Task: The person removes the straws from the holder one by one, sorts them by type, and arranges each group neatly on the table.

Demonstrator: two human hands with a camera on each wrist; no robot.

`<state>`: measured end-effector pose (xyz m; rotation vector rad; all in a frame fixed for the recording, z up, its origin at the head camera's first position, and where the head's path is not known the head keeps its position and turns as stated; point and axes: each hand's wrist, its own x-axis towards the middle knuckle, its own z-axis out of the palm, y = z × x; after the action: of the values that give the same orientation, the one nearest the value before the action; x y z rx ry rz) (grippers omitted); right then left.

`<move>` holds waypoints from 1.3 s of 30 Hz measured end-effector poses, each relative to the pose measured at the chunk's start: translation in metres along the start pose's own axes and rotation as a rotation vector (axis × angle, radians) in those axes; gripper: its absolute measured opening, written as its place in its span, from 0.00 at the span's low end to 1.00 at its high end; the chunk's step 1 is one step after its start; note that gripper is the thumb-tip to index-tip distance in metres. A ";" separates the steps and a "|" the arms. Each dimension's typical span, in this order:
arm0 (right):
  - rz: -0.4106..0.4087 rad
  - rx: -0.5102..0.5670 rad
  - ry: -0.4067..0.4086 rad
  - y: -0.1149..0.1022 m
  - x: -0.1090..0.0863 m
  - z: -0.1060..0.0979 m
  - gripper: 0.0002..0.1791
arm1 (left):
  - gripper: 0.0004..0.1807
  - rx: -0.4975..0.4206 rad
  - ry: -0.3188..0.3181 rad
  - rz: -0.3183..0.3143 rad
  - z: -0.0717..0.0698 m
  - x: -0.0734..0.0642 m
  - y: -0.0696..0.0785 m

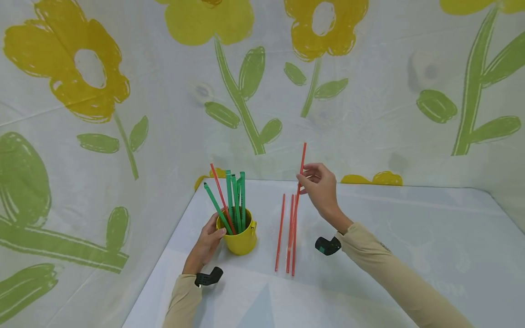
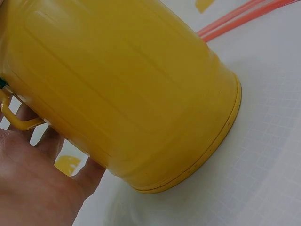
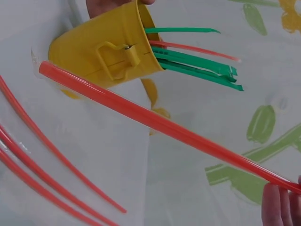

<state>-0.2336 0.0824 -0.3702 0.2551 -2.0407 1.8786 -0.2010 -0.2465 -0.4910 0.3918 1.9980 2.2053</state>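
A yellow cup (image 1: 242,241) (image 2: 131,84) (image 3: 103,52) stands on the white table (image 1: 389,237). It holds several green straws (image 1: 237,196) (image 3: 197,63) and one red straw (image 1: 219,191) (image 3: 197,48). My left hand (image 1: 211,237) (image 2: 33,188) grips the cup's left side. To the right of the cup, my right hand (image 1: 305,180) pinches a red straw (image 1: 302,159) (image 3: 155,120), which is raised nearly upright off the table. Three more red straws (image 1: 280,232) (image 3: 42,141) lie side by side on the table below that hand.
A cloth backdrop (image 1: 254,91) printed with yellow flowers and green leaves rises behind and to the left of the table. The table's left edge runs just beside the cup. Bare white tabletop extends to the right.
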 end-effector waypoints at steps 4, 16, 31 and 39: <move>0.039 0.004 -0.008 0.005 -0.003 -0.003 0.18 | 0.35 -0.002 0.005 -0.007 0.000 0.000 -0.001; 0.115 -0.057 -0.012 0.019 -0.008 -0.011 0.17 | 0.35 -0.032 -0.006 0.001 -0.002 0.000 -0.002; 0.229 -0.105 -0.015 0.035 -0.012 -0.014 0.19 | 0.36 -0.024 -0.010 -0.008 0.000 0.000 0.001; 0.284 -0.129 -0.014 0.047 -0.015 -0.015 0.19 | 0.35 -0.046 -0.017 -0.001 0.000 0.000 0.000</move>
<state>-0.2351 0.1004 -0.4184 -0.0585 -2.2973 1.8940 -0.2007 -0.2463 -0.4906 0.4029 1.9341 2.2353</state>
